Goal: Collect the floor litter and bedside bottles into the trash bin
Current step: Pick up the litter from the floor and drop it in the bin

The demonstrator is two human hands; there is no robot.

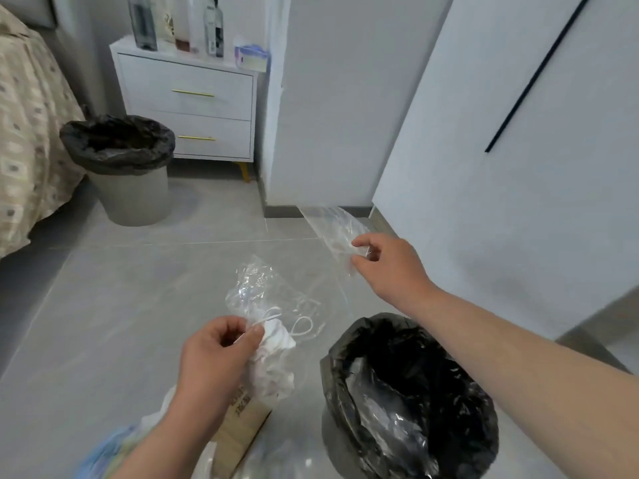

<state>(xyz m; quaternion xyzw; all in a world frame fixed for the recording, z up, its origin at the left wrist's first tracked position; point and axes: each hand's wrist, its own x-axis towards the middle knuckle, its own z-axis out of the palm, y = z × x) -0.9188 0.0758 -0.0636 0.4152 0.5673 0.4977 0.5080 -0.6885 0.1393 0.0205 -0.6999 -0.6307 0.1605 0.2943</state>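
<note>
Near trash bin [408, 402]: black liner, clear plastic inside.
Left hand [211, 361]: beside that bin, pinching crumpled white tissue wad [273, 361] and clear wrapper [262, 288].
Right hand [387, 264]: beyond the bin, pinching clear plastic bag [328, 226].
Bedside bottles [176, 22]: farthest, upright on nightstand [186, 98].

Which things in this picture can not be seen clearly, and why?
- Bottles on the nightstand, head view: tops cut off by the upper edge, labels blurred.
- Near trash bin: what lies deep inside is lost in the black liner.
- Far bin: its inside is dark.
- Cardboard piece: partly behind the left hand; print too blurred to read.
</note>
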